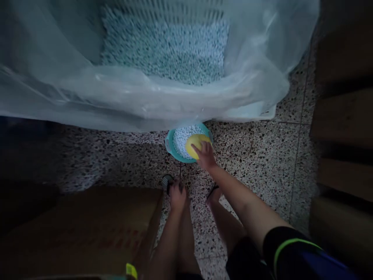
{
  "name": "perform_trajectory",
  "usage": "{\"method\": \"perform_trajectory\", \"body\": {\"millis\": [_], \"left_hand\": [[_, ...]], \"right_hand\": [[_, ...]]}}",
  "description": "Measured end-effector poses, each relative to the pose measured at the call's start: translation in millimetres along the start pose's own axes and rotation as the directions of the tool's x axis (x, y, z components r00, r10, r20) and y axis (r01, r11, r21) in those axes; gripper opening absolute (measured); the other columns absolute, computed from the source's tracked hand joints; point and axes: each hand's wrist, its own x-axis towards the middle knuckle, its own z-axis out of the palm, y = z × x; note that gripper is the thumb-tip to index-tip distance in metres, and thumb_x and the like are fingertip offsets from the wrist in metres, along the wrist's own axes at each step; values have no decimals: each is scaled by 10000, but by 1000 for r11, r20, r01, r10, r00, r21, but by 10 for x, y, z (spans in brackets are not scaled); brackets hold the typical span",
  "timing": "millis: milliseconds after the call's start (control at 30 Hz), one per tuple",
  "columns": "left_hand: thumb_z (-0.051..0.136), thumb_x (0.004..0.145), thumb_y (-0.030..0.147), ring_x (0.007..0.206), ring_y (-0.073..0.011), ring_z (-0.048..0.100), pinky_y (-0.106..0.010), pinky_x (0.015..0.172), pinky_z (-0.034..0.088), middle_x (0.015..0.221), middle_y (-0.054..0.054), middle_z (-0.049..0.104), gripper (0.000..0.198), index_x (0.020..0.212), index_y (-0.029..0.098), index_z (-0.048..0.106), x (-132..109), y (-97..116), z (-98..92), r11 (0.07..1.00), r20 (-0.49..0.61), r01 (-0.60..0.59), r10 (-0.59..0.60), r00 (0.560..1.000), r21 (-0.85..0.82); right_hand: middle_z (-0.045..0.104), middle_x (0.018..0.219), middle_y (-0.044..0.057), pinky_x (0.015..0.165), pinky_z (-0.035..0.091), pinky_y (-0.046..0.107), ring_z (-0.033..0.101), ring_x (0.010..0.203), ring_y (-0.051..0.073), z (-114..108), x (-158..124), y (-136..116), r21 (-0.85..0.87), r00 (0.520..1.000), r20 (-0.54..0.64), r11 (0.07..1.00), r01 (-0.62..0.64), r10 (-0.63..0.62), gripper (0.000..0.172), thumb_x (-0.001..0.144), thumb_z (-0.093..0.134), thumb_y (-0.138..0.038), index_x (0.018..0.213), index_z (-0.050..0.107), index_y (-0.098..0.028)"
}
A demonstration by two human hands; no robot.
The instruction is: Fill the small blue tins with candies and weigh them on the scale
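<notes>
A cardboard box (78, 233) sits on speckled terrazzo flooring (256, 163).

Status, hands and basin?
Right hand on yellow round object in teal basin of white pellets. Left hand low, closed. Clear plastic sheeting just beyond basin.

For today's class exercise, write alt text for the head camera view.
The right hand rests on a yellow round object in a teal bowl of white pellets on a speckled stone floor. The left hand hangs beside the legs, and a clear plastic sheet lies around a larger heap of pellets ahead.
</notes>
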Motion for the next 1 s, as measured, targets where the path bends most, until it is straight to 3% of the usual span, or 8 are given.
{"method": "perform_trajectory", "body": {"millis": [233, 400, 533, 633, 700, 833, 933, 1000], "left_hand": [[580, 824, 390, 1282, -356, 620, -551, 1151, 508, 1285, -167, 624, 442, 1212, 193, 654, -730, -37, -899, 996, -117, -66, 58, 991, -63], [537, 942, 458, 1278, -322, 635, -545, 1158, 495, 1288, -181, 654, 417, 1268, 204, 599, -843, 740, -1499, 962, -226, -266, 247, 942, -58], [835, 749, 593, 1473, -407, 471, -624, 1242, 362, 1503, -227, 548, 940, 1508, 187, 458, -426, 1868, -2132, 732, 67, -681, 678, 732, 32], [925, 622, 556, 1488, -423, 447, -608, 1265, 336, 1571, -203, 503, 1149, 1595, 233, 408, -76, 2771, -2534, 566, 478, -824, 729, 490, -19], [876, 678, 446, 1475, -397, 467, -568, 1255, 368, 1577, -178, 502, 1052, 1604, 260, 415, 101, 3319, -2696, 528, 550, -849, 709, 442, 2], [741, 694, 293, 1355, -371, 579, -531, 1162, 475, 1483, -186, 579, 1024, 1636, 223, 344, 380, 4079, -2892, 637, 431, -756, 645, 631, 151], [655, 735, 397, 1220, -367, 667, -541, 1081, 534, 1315, -183, 676, 946, 1597, 156, 351, 606, 4189, -3120, 835, 208, -500, 460, 863, 229], [650, 677, 473, 1298, -409, 619, -557, 1140, 490, 1354, -222, 648, 893, 1473, 108, 475, 787, 4123, -3322, 895, 13, -350, 361, 933, 276]], "right_hand": [[649, 1271, 63, 1253, 261, 531, 506, 1269, 189, -551, 22, -656, -5, 995, 25, 996, 94, -94, 478, 839, 654, -51, 1239, 743, -298], [532, 1484, 161, 1266, 179, 660, 437, 1431, 378, -1201, -620, -1273, -74, 982, 102, 983, 168, -160, 812, 648, 808, -122, 1418, 659, -332], [452, 1558, 188, 1178, 432, 558, 474, 1436, 363, -1806, -823, -1520, 19, 899, 199, 919, 394, -390, 822, 715, 832, -337, 1494, 576, -270], [423, 1603, 177, 1185, 450, 512, 439, 1486, 339, -2240, -538, -1620, 110, 807, 198, 831, 546, -556, 857, 751, 808, -402, 1540, 498, -277], [414, 1617, 167, 1215, 419, 516, 402, 1518, 331, -2514, -207, -1690, 124, 757, 184, 779, 615, -627, 869, 748, 806, -389, 1546, 479, -282], [452, 1567, 158, 1216, 410, 550, 393, 1513, 334, -2948, 471, -1834, 36, 811, -15, 810, 586, -585, 803, 740, 775, -255, 1505, 531, -277], [569, 1417, 141, 1146, 499, 487, 546, 1352, 292, -3056, 843, -1895, 77, 904, -236, 920, 383, -357, 756, 755, 776, -277, 1477, 554, -256], [653, 1264, 97, 1079, 552, 420, 632, 1205, 251, -3019, 1024, -1898, 123, 934, -294, 961, 249, -204, 630, 761, 767, -250, 1373, 622, -253]]}}
